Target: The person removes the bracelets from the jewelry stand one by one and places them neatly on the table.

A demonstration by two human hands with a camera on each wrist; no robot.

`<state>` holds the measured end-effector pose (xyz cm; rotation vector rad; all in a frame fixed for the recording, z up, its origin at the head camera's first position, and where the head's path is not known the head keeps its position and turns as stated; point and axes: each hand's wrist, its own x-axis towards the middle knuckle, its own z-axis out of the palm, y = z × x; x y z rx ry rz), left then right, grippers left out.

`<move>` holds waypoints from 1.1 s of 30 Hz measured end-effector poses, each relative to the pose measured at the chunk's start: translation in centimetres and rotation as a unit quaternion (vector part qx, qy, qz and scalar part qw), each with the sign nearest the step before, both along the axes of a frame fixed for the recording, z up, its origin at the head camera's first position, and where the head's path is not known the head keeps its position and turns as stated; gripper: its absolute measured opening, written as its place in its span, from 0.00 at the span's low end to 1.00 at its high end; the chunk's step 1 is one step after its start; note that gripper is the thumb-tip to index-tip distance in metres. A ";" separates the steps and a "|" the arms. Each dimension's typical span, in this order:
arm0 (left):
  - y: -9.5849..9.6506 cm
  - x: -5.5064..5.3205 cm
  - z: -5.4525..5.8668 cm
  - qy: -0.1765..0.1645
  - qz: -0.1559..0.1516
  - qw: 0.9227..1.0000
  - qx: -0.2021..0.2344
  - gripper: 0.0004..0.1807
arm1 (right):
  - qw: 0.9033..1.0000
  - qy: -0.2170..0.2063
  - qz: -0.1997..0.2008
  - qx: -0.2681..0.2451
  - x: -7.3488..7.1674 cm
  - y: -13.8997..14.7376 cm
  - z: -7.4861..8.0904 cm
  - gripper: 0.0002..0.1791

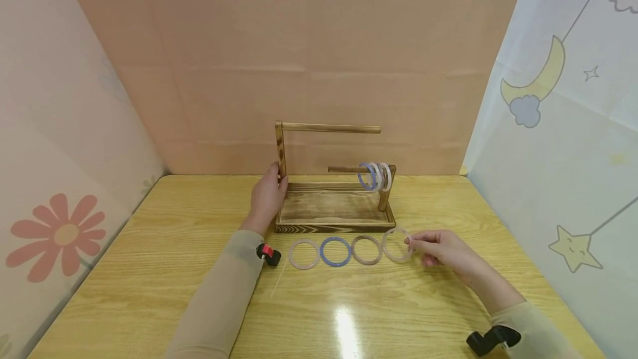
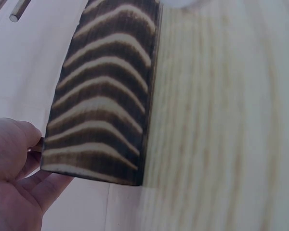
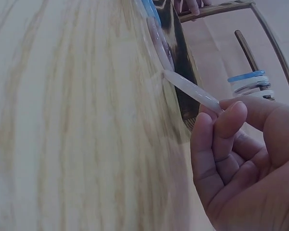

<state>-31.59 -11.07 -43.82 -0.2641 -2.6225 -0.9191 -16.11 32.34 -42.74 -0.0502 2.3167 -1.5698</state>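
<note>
A wooden bangle stand [image 1: 335, 228], a tray base with two posts and bars, stands on the table. My left hand [image 1: 266, 198] grips it at the foot of its left post [image 1: 281, 151]; in the left wrist view the thumb and fingers [image 2: 48, 190] lie about that end. My right hand [image 1: 443, 251] pinches the right side of a whitish translucent bangle [image 3: 192, 90] between thumb and fingers, at the stand's front right corner. Left of it, in a row, lie a brown bangle [image 1: 366, 263], a blue bangle [image 1: 335, 265] and a pale pinkish bangle [image 1: 304, 268].
Several bangles, a blue one [image 1: 360, 178] outermost, hang on the lower bar [image 1: 341, 169] near the right post. The upper bar [image 1: 331, 127] is bare. Behind the wooden table [image 1: 199, 270] is a tan backdrop [image 1: 299, 43], with patterned panels on both sides.
</note>
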 end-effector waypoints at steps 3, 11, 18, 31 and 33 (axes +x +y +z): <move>0.0 0.0 0.0 0.001 0.000 1.000 -0.001 0.23 | 1.000 -0.011 -0.008 0.010 -0.1 0.1 -0.2 0.24; 0.0 0.0 0.0 0.001 -0.004 1.000 0.000 0.24 | 0.998 -0.015 -0.029 0.051 -0.1 0.1 -0.4 0.23; 0.0 0.1 0.0 0.007 -0.008 1.000 0.007 0.22 | 0.996 0.001 -0.031 0.086 -0.1 -0.4 -0.6 0.23; 0.0 0.2 -0.1 0.008 -0.009 1.000 0.009 0.20 | 0.992 0.018 -0.029 0.121 -0.2 -0.8 -0.3 0.21; 0.0 0.1 -0.2 0.011 -0.008 1.000 0.006 0.21 | 0.992 0.017 -0.031 0.121 -0.3 -0.8 -0.3 0.21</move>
